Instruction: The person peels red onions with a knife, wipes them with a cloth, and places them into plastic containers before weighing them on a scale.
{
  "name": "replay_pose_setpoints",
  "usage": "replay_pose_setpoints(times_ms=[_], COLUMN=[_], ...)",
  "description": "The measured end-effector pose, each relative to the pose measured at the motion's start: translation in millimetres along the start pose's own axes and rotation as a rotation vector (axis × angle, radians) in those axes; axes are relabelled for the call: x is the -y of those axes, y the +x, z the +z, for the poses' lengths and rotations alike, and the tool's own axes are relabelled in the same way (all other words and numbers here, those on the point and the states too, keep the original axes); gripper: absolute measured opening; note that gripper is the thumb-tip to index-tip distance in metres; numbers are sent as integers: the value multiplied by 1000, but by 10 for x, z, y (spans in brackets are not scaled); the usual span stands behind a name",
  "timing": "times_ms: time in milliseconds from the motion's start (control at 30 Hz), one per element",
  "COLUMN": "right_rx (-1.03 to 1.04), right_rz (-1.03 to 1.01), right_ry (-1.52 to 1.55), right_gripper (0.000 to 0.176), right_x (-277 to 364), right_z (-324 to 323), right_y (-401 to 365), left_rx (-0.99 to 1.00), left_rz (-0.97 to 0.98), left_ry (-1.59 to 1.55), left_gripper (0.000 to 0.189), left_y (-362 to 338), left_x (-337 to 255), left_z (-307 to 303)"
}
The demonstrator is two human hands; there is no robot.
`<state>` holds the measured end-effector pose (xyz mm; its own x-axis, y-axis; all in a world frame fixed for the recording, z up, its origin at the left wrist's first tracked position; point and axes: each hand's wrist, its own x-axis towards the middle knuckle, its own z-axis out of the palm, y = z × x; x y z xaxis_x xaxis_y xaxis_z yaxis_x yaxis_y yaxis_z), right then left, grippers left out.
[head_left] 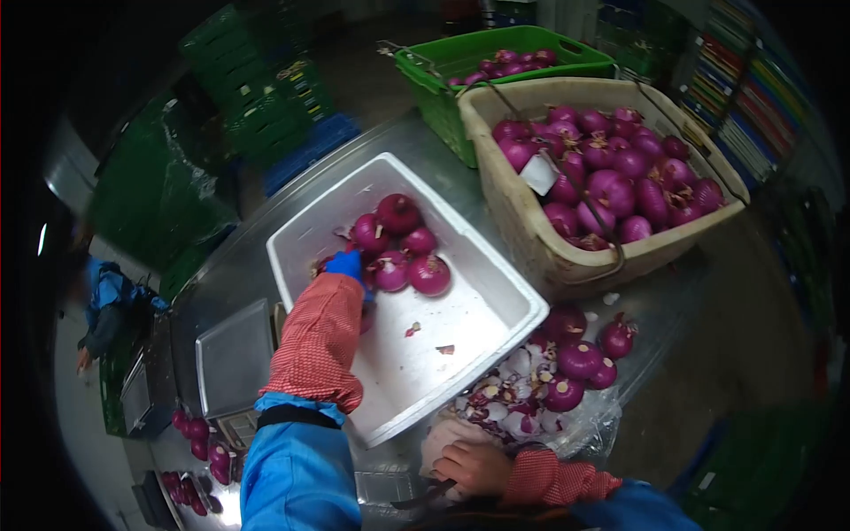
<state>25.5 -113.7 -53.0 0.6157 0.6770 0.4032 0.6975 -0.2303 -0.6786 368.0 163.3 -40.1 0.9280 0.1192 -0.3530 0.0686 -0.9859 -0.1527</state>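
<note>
My left hand [345, 264], in a blue glove, reaches into a white foam box [522, 305] and is in among several red onions [391, 271]. The sleeve hides most of its fingers, and I cannot tell whether they grip an onion. Low in the view, my bare right hand [474, 466] is closed, fingers curled, with the dark blade of a knife [418, 499] sticking out from under it. A pale, crumpled piece [450, 435] lies beside its knuckles. Onion trimmings and skins [513, 394] are heaped just beyond, next to several loose red onions [580, 359].
A cream tub [553, 252] full of red onions stands at the right, with a green crate [443, 119] of onions behind. Left of the foam box are a metal tray [237, 358] and packed onions [197, 434]. Another person [115, 296] is at the far left.
</note>
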Motion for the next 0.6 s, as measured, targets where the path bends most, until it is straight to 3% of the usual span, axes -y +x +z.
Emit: replay_pose_setpoints(times_ms=[67, 167, 200, 300, 333, 400, 500, 533, 600], right_rx=[-39, -106, -121, -188, -207, -301, -385, -401, -358], right_rz=[-38, 8, 77, 269, 326, 257, 306, 363, 275], right_ry=[-10, -57, -48, -24, -11, -133, -84, -67, -244], right_gripper=[20, 21, 22, 20, 19, 14, 13, 14, 18], right_x=[-47, -6, 44, 137, 152, 141, 235, 352, 541], right_z=[-25, -97, -177, -423, -514, -706, -1021, -1141, -1274], right_y=[-8, -63, -62, -31, -15, 65, 269, 368, 504], left_rx=[-62, -32, -88, -172, -136, -75, 4, -24, -39], left_rz=[-95, 125, 102, 27, 123, 301, 537, 638, 687], left_ry=[-53, -87, -316, -883, -1033, -1335, -1582, -1538, -1525], left_gripper=[105, 94, 93, 91, 91, 91, 87, 87, 87], left_y=[-55, 360, 249, -529, -814, -1324, -2213, -2503, -2902], left_x=[-48, 152, 104, -18, -23, 43, -53, -124, -206], left_z=[36, 337, 300, -163, -300, -428, -518, -593, -530])
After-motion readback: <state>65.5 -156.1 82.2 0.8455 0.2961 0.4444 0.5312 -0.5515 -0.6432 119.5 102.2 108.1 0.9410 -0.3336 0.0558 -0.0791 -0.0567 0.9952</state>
